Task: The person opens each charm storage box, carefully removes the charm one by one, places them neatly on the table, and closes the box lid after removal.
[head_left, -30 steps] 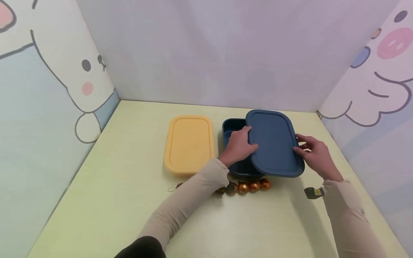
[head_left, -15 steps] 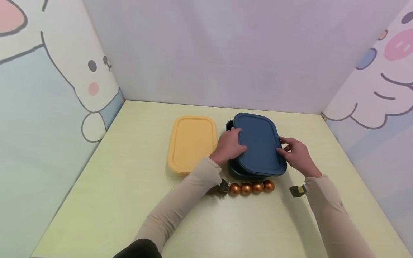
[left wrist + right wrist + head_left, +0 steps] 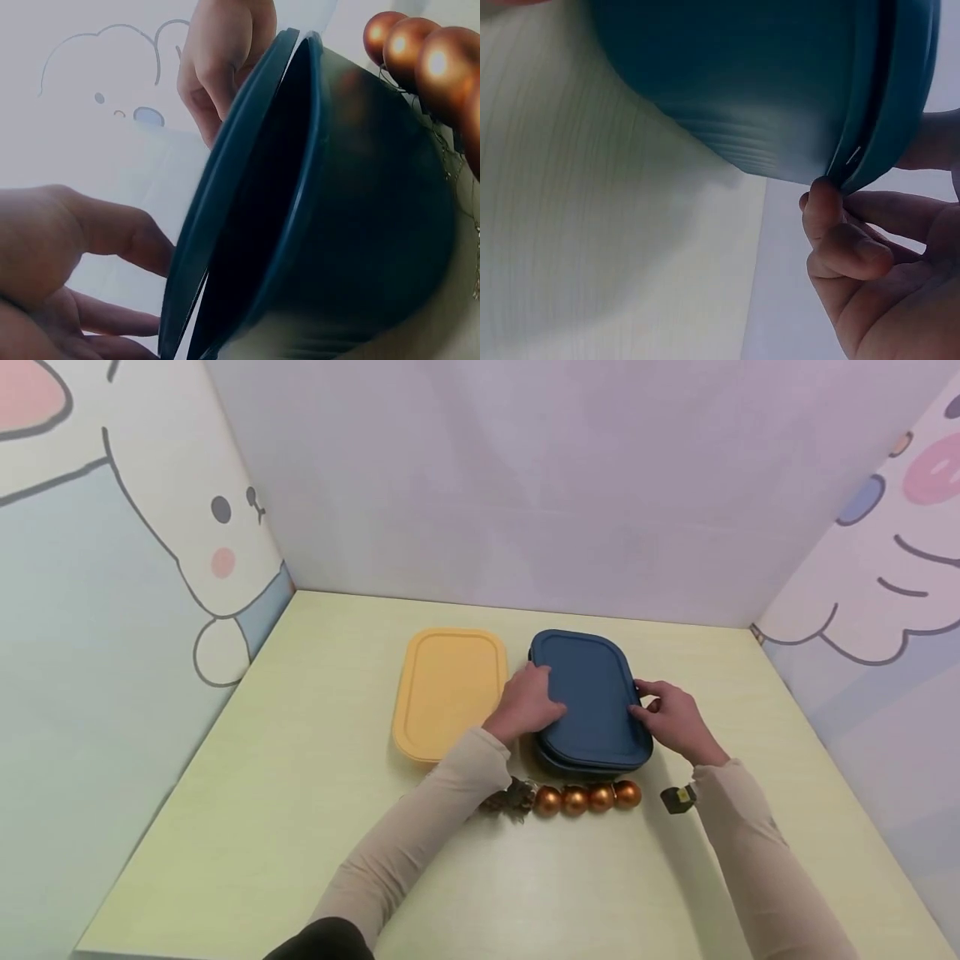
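Note:
A dark blue lid (image 3: 588, 693) lies over a matching dark blue box (image 3: 573, 768), nearly lined up with it. In the left wrist view a narrow dark gap shows between the lid's edge and the box rim (image 3: 307, 165). My left hand (image 3: 522, 703) pinches the lid's left edge, thumb on top. On the opposite side, my right hand (image 3: 675, 718) pinches the right edge. The right wrist view has those fingertips right at the lid's corner, against the box rim. The box's inside is hidden.
Left of the blue box stands a yellow lidded box (image 3: 450, 693), partly behind the left forearm. In front of the blue box lies a row of several shiny copper-coloured balls (image 3: 575, 800), beside a brown pine-cone-like piece (image 3: 517, 797). Walls bound the table (image 3: 300, 827) behind and at both sides.
Both hands have brought the blue lid leftward and down over the box, covering its opening. The view has shifted slightly; the yellow box and copper balls stay put.

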Tool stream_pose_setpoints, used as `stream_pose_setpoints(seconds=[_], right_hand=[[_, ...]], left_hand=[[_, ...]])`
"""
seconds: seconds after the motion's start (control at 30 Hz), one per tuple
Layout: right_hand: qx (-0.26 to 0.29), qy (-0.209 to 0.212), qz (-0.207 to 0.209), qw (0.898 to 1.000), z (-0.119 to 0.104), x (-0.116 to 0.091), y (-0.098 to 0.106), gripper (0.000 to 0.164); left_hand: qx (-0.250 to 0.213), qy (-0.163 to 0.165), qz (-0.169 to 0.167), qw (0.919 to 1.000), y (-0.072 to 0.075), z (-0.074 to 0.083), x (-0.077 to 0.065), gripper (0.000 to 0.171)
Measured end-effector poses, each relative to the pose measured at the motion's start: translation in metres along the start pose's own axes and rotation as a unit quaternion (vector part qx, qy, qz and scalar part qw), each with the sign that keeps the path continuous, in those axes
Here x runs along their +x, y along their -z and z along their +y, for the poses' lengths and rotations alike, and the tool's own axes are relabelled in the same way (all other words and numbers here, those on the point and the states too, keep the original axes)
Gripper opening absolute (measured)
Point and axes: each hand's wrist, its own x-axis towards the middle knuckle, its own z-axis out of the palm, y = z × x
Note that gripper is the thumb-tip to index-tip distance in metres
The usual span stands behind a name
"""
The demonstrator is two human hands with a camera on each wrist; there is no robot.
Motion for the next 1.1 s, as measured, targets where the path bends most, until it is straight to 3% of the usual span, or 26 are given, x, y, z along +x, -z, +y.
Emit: stream_pose_setpoints(seconds=[0.23,0.57,0.97,1.1], right_hand=[[-0.003,0.008,0.008,1.000,-0.0021,0.0015,-0.0035,0.052],[0.009,0.006,0.013,1.000,-0.0035,0.0007,-0.0057,0.053],[0.021,-0.018,-0.004,1.000,-0.0032,0.0022,-0.0074,0.055],[0.022,-0.017,-0.002,1.000,-0.0014,0.0024,-0.0082,0.055]], left_hand=[[0.016,-0.014,0.012,0.9997,-0.0005,-0.0053,0.0010,0.055],[0.026,-0.007,0.006,0.9996,-0.0014,-0.0079,0.0049,0.041],[0.026,0.001,-0.002,0.9997,-0.0003,-0.0071,0.0061,0.050],[0.020,-0.001,-0.007,0.9998,-0.0011,-0.0072,0.0058,0.044]])
